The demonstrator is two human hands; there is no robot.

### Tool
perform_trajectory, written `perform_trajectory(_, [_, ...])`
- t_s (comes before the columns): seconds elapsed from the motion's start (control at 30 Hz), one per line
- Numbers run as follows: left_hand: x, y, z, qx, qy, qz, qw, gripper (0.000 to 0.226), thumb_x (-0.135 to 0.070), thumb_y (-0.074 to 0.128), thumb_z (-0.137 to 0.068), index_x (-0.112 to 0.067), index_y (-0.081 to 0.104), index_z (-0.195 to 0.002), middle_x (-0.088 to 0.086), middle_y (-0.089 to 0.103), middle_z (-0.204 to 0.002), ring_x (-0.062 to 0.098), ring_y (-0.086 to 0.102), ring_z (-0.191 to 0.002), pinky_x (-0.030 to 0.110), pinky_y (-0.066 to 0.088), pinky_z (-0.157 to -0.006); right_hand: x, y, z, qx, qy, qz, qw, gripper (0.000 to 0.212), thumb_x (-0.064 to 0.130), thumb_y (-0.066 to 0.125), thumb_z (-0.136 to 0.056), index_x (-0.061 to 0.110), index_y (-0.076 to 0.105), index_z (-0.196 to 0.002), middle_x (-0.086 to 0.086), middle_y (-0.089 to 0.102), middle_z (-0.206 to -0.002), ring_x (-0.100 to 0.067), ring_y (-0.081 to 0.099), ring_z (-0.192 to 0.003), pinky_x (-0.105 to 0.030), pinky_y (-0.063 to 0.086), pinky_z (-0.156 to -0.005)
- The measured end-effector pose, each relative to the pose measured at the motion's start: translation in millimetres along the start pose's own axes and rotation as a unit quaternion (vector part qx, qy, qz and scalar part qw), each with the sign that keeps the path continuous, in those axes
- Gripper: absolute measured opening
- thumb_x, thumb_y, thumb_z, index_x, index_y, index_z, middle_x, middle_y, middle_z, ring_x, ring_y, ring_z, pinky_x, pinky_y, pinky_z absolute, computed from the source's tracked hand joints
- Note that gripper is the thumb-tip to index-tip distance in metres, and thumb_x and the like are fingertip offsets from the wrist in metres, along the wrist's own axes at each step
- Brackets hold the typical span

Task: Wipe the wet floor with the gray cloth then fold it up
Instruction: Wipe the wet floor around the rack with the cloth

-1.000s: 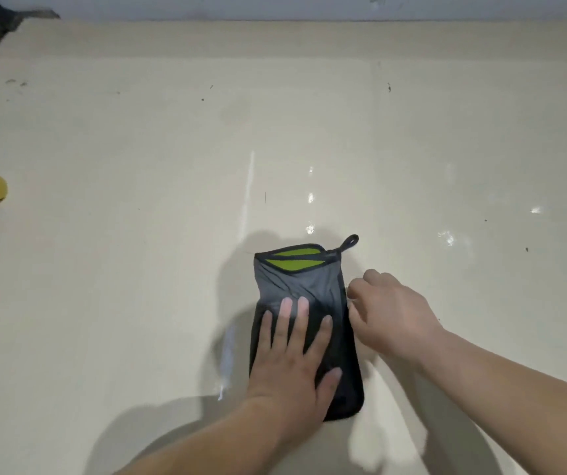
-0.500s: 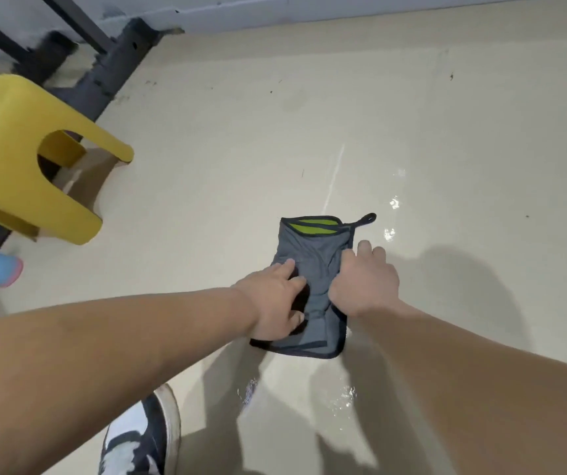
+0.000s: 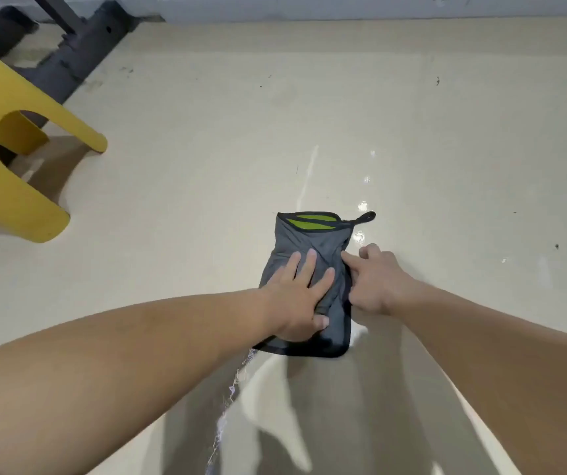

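The gray cloth (image 3: 313,241) lies folded on the beige floor (image 3: 206,166), a green patch and a black loop at its far edge. My left hand (image 3: 296,293) presses flat on the cloth's middle, fingers spread, thumb on its near part. My right hand (image 3: 376,279) sits at the cloth's right edge, index finger stretched onto the fabric, the other fingers curled. Whether it pinches the edge is hidden. Wet glints (image 3: 361,234) shine on the floor just beyond the cloth, and a thin wet streak (image 3: 230,399) runs toward me from its near left corner.
A yellow plastic stool (image 3: 8,159) stands at the left. A dark metal frame (image 3: 76,56) lies along the far left by the wall (image 3: 378,5).
The view swung left, bringing the stool into sight. My left hand went from flat to curled on the cloth and is flat again; my right hand stays at the right edge.
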State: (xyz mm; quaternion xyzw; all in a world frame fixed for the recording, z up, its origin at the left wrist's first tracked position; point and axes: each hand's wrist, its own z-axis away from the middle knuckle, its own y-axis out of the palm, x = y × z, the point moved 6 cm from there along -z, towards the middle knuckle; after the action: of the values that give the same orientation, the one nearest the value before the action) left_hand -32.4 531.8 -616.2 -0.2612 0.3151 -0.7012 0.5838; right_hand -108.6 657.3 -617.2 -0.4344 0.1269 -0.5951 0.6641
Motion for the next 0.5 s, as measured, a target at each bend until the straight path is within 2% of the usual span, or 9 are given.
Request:
perform_trajectory(0.1, [4, 29, -2, -0.058, 0.026, 0.07, 0.996, 0.081, -0.058, 0.029, -0.104, -0.031, -0.023, -0.159, 0.011, -0.043, -0.16, 0.032, -0.043, -0.145, 0.049, -0.018, -0.123, 6, 1, -2, 0.022, 0.051, 0.02, 0.998, 0.069, 0.035, 0.038, -0.064, 0.042, 0.039, -0.133, -0.003, 0.038, -0.125, -0.028, 0.033, -0.125, -0.04, 0.04, -0.106])
perform_trajectory(0.17, [14, 43, 5, -0.097, 0.041, 0.089, 0.99, 0.077, -0.056, 0.027, -0.105, -0.031, -0.02, -0.16, 0.01, -0.041, -0.161, 0.03, -0.044, -0.145, 0.049, -0.021, -0.122, 23, -2, 2, 0.002, 0.083, 0.015, 0.996, 0.066, 0.033, 0.04, -0.069, 0.041, 0.038, -0.135, -0.001, 0.037, -0.123, -0.028, 0.034, -0.127, -0.042, 0.042, -0.105])
perform_trajectory(0.23, [25, 51, 13, -0.12, 0.044, 0.082, 0.988, 0.075, -0.056, 0.026, -0.105, -0.031, -0.018, -0.16, 0.009, -0.038, -0.163, 0.029, -0.041, -0.147, 0.049, -0.021, -0.122, 36, -8, 7, -0.052, 0.124, 0.002, 0.991, 0.052, 0.028, 0.046, -0.08, 0.034, 0.044, -0.132, -0.001, 0.038, -0.115, -0.029, 0.039, -0.125, -0.042, 0.045, -0.095])
perform_trajectory(0.3, [51, 61, 22, -0.144, 0.046, 0.076, 0.986, 0.074, -0.058, 0.025, -0.105, -0.033, -0.016, -0.161, 0.008, -0.036, -0.164, 0.028, -0.038, -0.149, 0.048, -0.02, -0.123, 66, -14, 5, -0.126, 0.142, 0.05, 0.981, 0.041, 0.025, 0.049, -0.087, 0.021, 0.049, -0.128, -0.006, 0.046, -0.119, -0.03, 0.046, -0.122, -0.038, 0.041, -0.082])
perform_trajectory(0.4, [114, 78, 45, -0.162, 0.019, 0.101, 0.981, 0.072, -0.061, 0.023, -0.104, -0.037, -0.013, -0.161, 0.003, -0.033, -0.165, 0.024, -0.036, -0.15, 0.046, -0.02, -0.123, 144, -9, -10, -0.172, 0.073, 0.102, 0.977, 0.034, 0.027, 0.049, -0.092, 0.013, 0.05, -0.123, -0.009, 0.048, -0.121, -0.032, 0.048, -0.117, -0.038, 0.04, -0.078])
perform_trajectory(0.5, [192, 106, 69, -0.171, -0.054, 0.148, 0.973, 0.071, -0.064, 0.02, -0.102, -0.04, -0.013, -0.16, 0.0, -0.033, -0.165, 0.019, -0.038, -0.149, 0.046, -0.016, -0.125, 226, 16, -29, -0.166, -0.024, 0.053, 0.984, 0.027, 0.028, 0.047, -0.094, 0.016, 0.053, -0.117, -0.007, 0.051, -0.118, -0.031, 0.05, -0.114, -0.043, 0.05, -0.084])
